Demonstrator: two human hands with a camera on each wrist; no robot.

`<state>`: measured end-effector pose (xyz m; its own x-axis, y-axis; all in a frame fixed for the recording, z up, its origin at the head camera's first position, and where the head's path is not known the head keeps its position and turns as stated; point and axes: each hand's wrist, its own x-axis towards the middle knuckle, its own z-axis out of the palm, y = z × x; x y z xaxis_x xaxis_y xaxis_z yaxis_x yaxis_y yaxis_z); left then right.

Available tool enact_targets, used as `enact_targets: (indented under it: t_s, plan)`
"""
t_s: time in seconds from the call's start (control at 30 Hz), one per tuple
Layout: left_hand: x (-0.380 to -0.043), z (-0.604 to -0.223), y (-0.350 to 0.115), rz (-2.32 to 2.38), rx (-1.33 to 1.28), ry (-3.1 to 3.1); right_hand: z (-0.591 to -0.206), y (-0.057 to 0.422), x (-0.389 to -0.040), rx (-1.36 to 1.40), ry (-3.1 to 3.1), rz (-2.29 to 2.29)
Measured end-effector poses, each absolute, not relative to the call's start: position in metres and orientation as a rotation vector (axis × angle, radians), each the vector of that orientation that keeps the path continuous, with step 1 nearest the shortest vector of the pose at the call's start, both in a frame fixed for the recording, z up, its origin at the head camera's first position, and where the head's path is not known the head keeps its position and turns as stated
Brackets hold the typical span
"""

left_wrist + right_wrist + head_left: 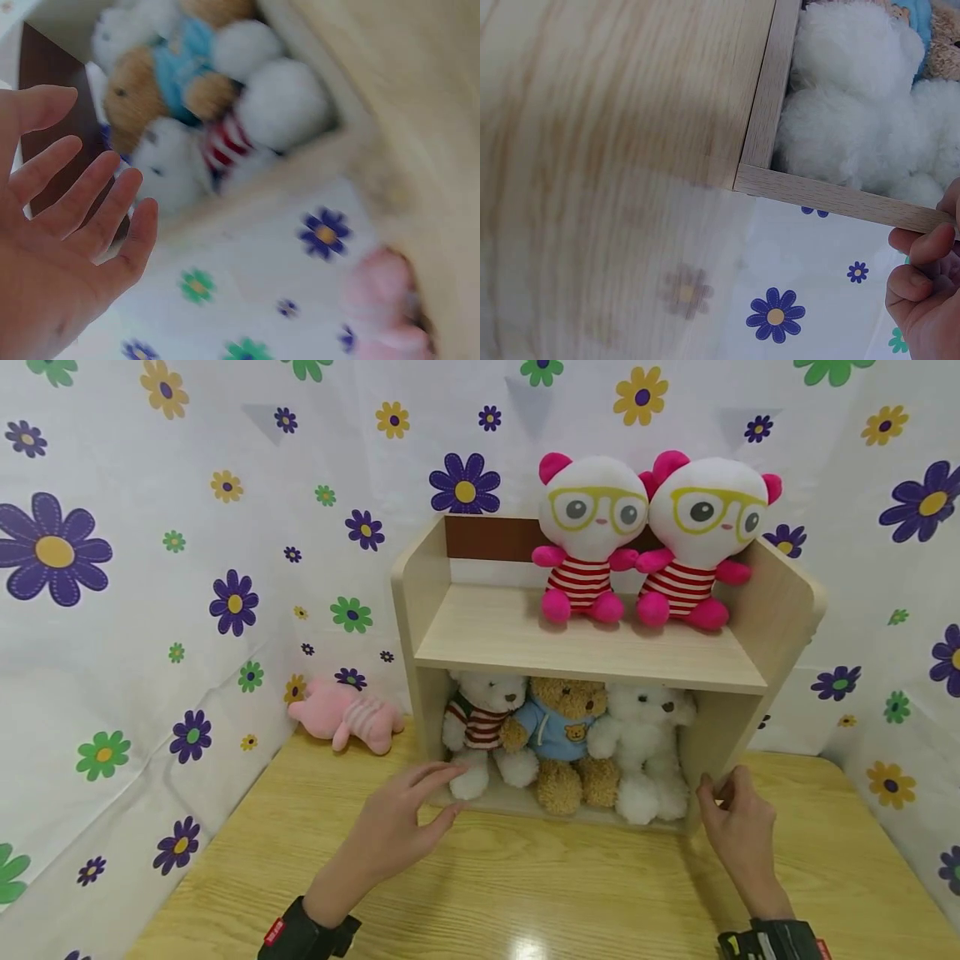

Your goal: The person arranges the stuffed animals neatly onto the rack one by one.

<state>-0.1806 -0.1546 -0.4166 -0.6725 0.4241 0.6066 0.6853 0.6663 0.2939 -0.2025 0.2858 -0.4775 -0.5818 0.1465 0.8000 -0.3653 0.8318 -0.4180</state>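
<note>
A small wooden shelf (592, 639) stands on the table. On its lower level sit a white teddy bear in a striped sweater (483, 731), a brown teddy bear in a blue hoodie (564, 735) and a plain white teddy bear (648, 752). My left hand (401, 818) hovers before the shelf's lower left, fingers spread and holding nothing; its fingertips overlap the striped bear's foot in the head view. With curled fingers and thumb, my right hand (738, 835) pinches the front edge of the right side panel (855, 199), beside the plain white bear.
Two panda plush toys with yellow glasses (592, 518) sit on the upper level, towards the right. A pink plush pig (348, 718) lies on the table (525, 893) left of the shelf. Flower-printed cloth (225, 527) hangs behind and along both sides.
</note>
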Motion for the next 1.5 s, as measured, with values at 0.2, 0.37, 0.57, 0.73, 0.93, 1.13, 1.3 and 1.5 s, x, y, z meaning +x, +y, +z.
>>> enact_targets:
  t_s: [0.2,0.37,0.57,0.73,0.93,1.13,1.3,1.5]
  plan:
    - [-0.179,-0.434,-0.194,-0.652,-0.658,-2.520,-0.476,0.285,-0.202,0.148,-2.087,0.706]
    - [-0.180,-0.443,-0.215,-0.632,-0.536,-2.585,-0.477,0.285,-0.201,0.121,-2.099,0.727]
    - [-0.186,-0.451,-0.233,-0.621,-0.435,-2.593,-0.479,0.284,-0.200,0.111,-2.102,0.747]
    - [-0.195,-0.452,-0.243,-0.637,-0.401,-2.612,-0.479,0.285,-0.201,0.132,-2.084,0.728]
    - [-0.208,-0.453,-0.253,-0.672,-0.312,-2.672,-0.479,0.286,-0.202,0.149,-2.086,0.702]
    - [-0.232,-0.453,-0.267,-0.663,-0.239,-2.694,-0.477,0.286,-0.201,0.157,-2.091,0.702]
    - [-0.255,-0.453,-0.277,-0.694,-0.135,-2.733,-0.477,0.287,-0.201,0.159,-2.090,0.700]
    - [-0.272,-0.457,-0.283,-0.784,-0.096,-2.803,-0.479,0.286,-0.203,0.162,-2.079,0.693]
